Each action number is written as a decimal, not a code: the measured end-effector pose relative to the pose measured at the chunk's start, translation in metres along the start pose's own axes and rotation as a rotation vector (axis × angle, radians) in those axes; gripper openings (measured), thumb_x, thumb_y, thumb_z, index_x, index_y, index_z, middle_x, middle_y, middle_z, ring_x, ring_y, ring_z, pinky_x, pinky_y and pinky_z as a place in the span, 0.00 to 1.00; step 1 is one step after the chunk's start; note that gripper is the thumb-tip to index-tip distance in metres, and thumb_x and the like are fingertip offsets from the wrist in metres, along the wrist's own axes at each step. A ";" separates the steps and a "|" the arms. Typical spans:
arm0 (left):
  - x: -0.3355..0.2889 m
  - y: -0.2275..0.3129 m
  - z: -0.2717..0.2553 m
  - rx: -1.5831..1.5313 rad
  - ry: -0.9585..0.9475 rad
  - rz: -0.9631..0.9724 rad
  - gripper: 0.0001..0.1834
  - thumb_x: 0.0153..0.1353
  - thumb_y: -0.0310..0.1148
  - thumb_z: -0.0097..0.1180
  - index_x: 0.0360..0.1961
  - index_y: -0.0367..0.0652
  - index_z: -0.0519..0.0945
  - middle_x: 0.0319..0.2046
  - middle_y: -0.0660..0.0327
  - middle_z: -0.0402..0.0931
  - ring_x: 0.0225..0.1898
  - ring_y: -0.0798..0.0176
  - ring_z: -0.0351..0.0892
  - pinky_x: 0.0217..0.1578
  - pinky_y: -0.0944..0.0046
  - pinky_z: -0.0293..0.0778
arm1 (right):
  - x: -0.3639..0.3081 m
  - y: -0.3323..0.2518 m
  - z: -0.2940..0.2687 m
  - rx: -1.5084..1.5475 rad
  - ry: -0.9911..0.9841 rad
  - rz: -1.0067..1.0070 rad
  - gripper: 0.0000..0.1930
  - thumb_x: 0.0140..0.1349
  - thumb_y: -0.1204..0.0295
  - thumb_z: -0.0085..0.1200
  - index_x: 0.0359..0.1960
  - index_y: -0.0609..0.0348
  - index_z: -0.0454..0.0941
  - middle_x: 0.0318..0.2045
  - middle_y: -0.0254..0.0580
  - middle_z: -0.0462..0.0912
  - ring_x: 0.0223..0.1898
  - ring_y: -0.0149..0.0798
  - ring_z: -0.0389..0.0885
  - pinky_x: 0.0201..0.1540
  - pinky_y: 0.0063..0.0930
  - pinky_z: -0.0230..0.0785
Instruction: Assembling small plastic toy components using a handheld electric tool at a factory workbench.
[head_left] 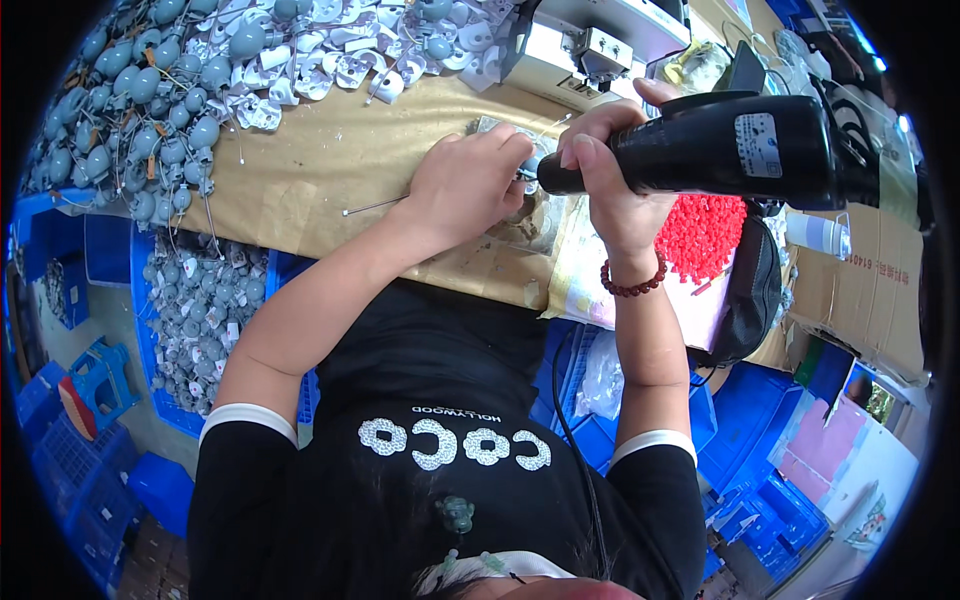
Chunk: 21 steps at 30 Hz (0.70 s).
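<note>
My right hand [625, 180] is wrapped round a black hand-held power tool [735, 150], thick at the back and narrower at its round nose. The tool lies nearly level, its nose pointing left toward my other hand. Whether it is a heat gun or a driver cannot be told. My left hand [470, 185] rests low over the table with fingers closed on a small grey part [530, 167], mostly hidden by the fingers. The nose of the tool is right beside that part. A thin wire [375, 206] sticks out left from under my left wrist.
Grey bulb-shaped parts [145, 85] and white plastic fittings [350, 60] are heaped at the far left. A metal machine [560, 70] stands at the back. Red small pieces [700, 235] lie to the right. A blue crate [150, 340] of grey parts sits below the table edge.
</note>
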<state>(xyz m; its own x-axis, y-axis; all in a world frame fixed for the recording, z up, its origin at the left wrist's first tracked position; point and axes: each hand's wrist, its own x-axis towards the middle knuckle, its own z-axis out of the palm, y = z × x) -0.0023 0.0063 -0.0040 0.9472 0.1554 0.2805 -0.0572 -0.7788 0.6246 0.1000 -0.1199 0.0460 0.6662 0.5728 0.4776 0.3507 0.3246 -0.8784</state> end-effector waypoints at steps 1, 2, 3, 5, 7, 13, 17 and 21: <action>0.000 0.000 0.001 0.002 -0.004 -0.001 0.14 0.49 0.30 0.61 0.38 0.44 0.74 0.33 0.57 0.75 0.33 0.48 0.80 0.35 0.50 0.75 | -0.002 0.001 -0.001 -0.019 -0.003 -0.018 0.23 0.52 0.83 0.63 0.50 0.66 0.71 0.31 0.32 0.79 0.31 0.24 0.75 0.38 0.20 0.69; 0.000 0.000 0.001 -0.004 0.009 0.005 0.14 0.49 0.29 0.61 0.38 0.44 0.73 0.33 0.57 0.75 0.33 0.48 0.80 0.34 0.50 0.75 | -0.002 0.002 -0.001 -0.014 -0.004 -0.024 0.23 0.52 0.83 0.63 0.51 0.66 0.70 0.31 0.32 0.79 0.32 0.24 0.75 0.39 0.20 0.69; -0.001 -0.001 0.001 -0.009 0.023 0.011 0.14 0.49 0.29 0.61 0.38 0.44 0.73 0.33 0.57 0.75 0.33 0.48 0.80 0.34 0.50 0.75 | -0.004 0.002 0.000 -0.010 -0.004 -0.028 0.24 0.52 0.82 0.63 0.52 0.65 0.70 0.31 0.32 0.79 0.32 0.25 0.75 0.39 0.21 0.69; -0.001 -0.001 0.000 -0.017 0.032 0.015 0.15 0.48 0.29 0.61 0.38 0.44 0.73 0.33 0.57 0.75 0.32 0.48 0.80 0.34 0.50 0.75 | -0.008 -0.001 0.003 0.041 0.005 -0.011 0.25 0.52 0.82 0.63 0.53 0.65 0.69 0.31 0.32 0.79 0.32 0.25 0.75 0.40 0.22 0.69; -0.001 0.000 0.000 -0.022 0.022 0.009 0.15 0.48 0.29 0.61 0.37 0.44 0.73 0.33 0.57 0.75 0.32 0.47 0.80 0.34 0.49 0.75 | -0.009 0.003 0.000 -0.018 -0.024 -0.045 0.26 0.52 0.81 0.64 0.54 0.65 0.69 0.31 0.32 0.79 0.33 0.26 0.75 0.41 0.23 0.69; 0.001 0.003 -0.003 -0.032 -0.007 -0.020 0.15 0.48 0.29 0.63 0.37 0.43 0.73 0.34 0.56 0.75 0.33 0.47 0.80 0.35 0.49 0.75 | -0.004 0.006 -0.008 -0.083 -0.034 -0.004 0.27 0.52 0.81 0.64 0.55 0.65 0.68 0.31 0.32 0.79 0.34 0.26 0.77 0.43 0.26 0.71; -0.001 0.001 -0.002 0.031 -0.022 -0.059 0.17 0.53 0.33 0.64 0.45 0.44 0.76 0.41 0.56 0.75 0.35 0.50 0.80 0.35 0.52 0.75 | 0.016 -0.013 -0.006 0.165 0.118 0.110 0.27 0.55 0.84 0.60 0.58 0.69 0.66 0.28 0.36 0.81 0.29 0.30 0.80 0.39 0.26 0.74; -0.005 0.000 -0.001 0.025 -0.028 -0.078 0.18 0.54 0.33 0.64 0.45 0.44 0.77 0.43 0.58 0.75 0.37 0.51 0.80 0.37 0.51 0.76 | 0.044 0.005 -0.056 0.032 0.411 0.272 0.14 0.60 0.78 0.60 0.46 0.68 0.73 0.27 0.40 0.81 0.28 0.32 0.81 0.36 0.24 0.74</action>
<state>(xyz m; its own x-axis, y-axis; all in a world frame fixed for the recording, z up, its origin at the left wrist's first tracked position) -0.0076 0.0060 -0.0045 0.9569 0.1997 0.2108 0.0250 -0.7799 0.6253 0.1678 -0.1348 0.0620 0.9377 0.2976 0.1794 0.1115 0.2314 -0.9665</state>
